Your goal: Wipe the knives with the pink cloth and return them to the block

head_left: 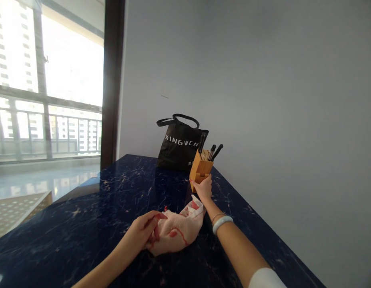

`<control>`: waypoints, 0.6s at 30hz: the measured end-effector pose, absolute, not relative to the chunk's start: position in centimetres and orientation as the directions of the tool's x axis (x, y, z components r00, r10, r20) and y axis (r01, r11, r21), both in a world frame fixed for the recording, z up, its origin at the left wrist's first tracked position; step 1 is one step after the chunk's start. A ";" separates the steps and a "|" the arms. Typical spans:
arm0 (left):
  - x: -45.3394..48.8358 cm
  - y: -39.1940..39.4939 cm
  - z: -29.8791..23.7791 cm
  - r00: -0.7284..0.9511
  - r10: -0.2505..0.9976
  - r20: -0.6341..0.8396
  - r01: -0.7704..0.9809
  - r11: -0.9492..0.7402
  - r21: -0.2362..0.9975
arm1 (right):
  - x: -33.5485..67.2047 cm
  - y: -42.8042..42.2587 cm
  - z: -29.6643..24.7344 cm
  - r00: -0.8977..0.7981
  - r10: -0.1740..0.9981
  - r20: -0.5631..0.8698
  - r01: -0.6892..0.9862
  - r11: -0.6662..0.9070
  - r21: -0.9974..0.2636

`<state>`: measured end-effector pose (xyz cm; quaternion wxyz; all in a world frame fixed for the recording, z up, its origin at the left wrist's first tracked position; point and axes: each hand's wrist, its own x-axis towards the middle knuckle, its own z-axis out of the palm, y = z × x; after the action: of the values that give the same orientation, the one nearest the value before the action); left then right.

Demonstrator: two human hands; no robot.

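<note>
My right hand (204, 188) is wrapped round the lower part of a wooden knife block (203, 165), which stands on the dark blue marbled table. Several black-handled tools (213, 151) stick up from the slots in its top. My left hand (146, 227) has its fingers closed on the left edge of a crumpled pale pink cloth (176, 234) with red marks. The cloth lies bunched on the table between my two arms, its upper right end close to my right wrist.
A black tote bag (179, 146) with white lettering stands behind the knife block, its handles upright. The table (119, 192) meets a grey wall (278, 120) on the right. At the left are large windows (71, 80) and a perforated beige surface (17, 214) beside the table edge.
</note>
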<state>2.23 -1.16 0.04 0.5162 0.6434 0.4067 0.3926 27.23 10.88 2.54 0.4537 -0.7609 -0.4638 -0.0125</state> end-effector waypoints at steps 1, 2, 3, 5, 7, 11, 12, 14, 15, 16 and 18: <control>2.2 -1.2 -0.1 0.366 0.926 0.097 0.144 -0.159 0.977 | 27.0 11.1 2.7 0.581 0.689 0.433 0.711 -0.172 -0.682; 2.1 -1.2 -0.1 0.368 0.923 0.110 0.168 -0.182 0.969 | 26.8 11.3 2.8 0.594 0.682 0.426 0.706 -0.188 -0.683; 2.1 -1.3 -0.2 0.370 0.921 0.125 0.188 -0.206 0.960 | 26.7 11.5 2.9 0.607 0.676 0.417 0.700 -0.207 -0.684; 1.9 -1.4 -0.2 0.374 0.915 0.150 0.221 -0.245 0.944 | 26.9 11.9 3.1 0.629 0.666 0.402 0.690 -0.239 -0.683; 1.7 -1.5 -0.1 0.381 0.911 0.158 0.255 -0.268 0.929 | 27.5 12.1 3.2 0.641 0.660 0.392 0.682 -0.257 -0.684; 1.5 -1.6 0.1 0.387 0.909 0.155 0.301 -0.284 0.911 | 29.8 12.1 3.1 0.658 0.651 0.379 0.672 -0.281 -0.685; 1.5 -1.6 0.1 0.388 0.909 0.155 0.302 -0.284 0.910 | 30.4 12.0 3.1 0.665 0.647 0.374 0.668 -0.291 -0.685; 1.4 -1.6 0.1 0.386 0.911 0.147 0.302 -0.275 0.913 | 31.8 11.9 3.0 0.678 0.638 0.366 0.660 -0.308 -0.685; 1.4 -1.5 0.0 0.384 0.912 0.142 0.300 -0.269 0.915 | 32.5 11.8 2.9 0.683 0.635 0.362 0.656 -0.315 -0.686; 1.4 -1.5 0.0 0.383 0.913 0.140 0.298 -0.266 0.917 | 33.2 11.7 2.9 0.687 0.632 0.358 0.653 -0.321 -0.686; 1.5 -1.4 0.0 0.384 0.912 0.146 0.293 -0.270 0.917 | 34.4 11.6 2.8 0.695 0.629 0.348 0.645 -0.331 -0.689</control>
<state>1.49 -1.43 0.01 0.4309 0.7116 0.4232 0.3589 34.42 11.55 2.79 0.4268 -0.8157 -0.3905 -0.0093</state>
